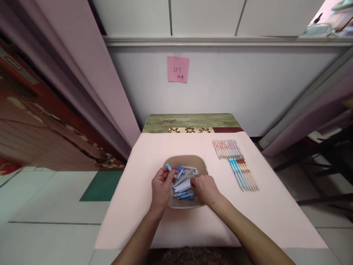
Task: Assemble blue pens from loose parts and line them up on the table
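Note:
My left hand pinches a small pen part with a light-blue end between thumb and fingers, over the left rim of a beige plastic box. My right hand reaches over the box's right side with its fingers closed and pointing down; what they hold, if anything, is hidden. Inside the box lie white tubes, dark-blue pieces and several lilac and blue pen parts, loosely mixed.
To the right on the pale pink tablecloth lies a row of clear, red-patterned pens. Below it are light-blue pens beside brown-topped pens. A pink note is stuck on the wall behind the table.

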The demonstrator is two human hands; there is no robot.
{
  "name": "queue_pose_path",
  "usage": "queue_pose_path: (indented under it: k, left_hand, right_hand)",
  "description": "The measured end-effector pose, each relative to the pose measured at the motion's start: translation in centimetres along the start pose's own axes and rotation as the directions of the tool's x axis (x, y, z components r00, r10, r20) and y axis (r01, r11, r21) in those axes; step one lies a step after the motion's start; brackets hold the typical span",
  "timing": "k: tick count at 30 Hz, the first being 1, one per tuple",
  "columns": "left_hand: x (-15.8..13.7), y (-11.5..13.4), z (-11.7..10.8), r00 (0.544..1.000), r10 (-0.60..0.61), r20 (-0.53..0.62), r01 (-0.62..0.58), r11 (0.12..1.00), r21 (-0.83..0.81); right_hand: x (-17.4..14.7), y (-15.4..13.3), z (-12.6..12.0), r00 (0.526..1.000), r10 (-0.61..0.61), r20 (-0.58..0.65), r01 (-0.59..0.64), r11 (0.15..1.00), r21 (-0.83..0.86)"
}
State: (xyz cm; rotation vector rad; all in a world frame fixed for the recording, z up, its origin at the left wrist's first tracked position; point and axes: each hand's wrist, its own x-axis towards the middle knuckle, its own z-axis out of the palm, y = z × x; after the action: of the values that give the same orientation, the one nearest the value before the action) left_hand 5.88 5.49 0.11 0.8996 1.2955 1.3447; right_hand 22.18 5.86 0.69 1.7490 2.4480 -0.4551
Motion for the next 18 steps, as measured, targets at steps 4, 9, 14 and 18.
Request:
queue_pose_path:
  k: [4,9,14,18]
  left_hand:
    - [-0.3,0.8,-0.3,0.991,-0.132,0.008,0.131,0.968,-0.213]
    - [-0.6,2.5,-2.1,0.981,-0.192,-0.021,0.173,0.922,-0.346]
    - [-0.9,2.7,-2.9,0.961,-0.276,-0.001,0.251,0.877,-0.410]
    - [-1.1,2.4,-2.6,0.928,-0.371,0.033,0.349,0.836,-0.424]
  right_hand:
    - [1.0,-0.9,1.0,0.998,-0.002,0.059,0.004,1.000,-0.029]
    - [0.9,-0.8,0.9,0.996,0.001,0.089,0.001,1.000,-0.027]
    - [1.1,0.5,-0.4,0.999,0.039,0.031,-0.040,0.999,0.030]
    - [2.6,1.3,-1.2,0.996,0.074,-0.044,-0.070,0.994,0.086]
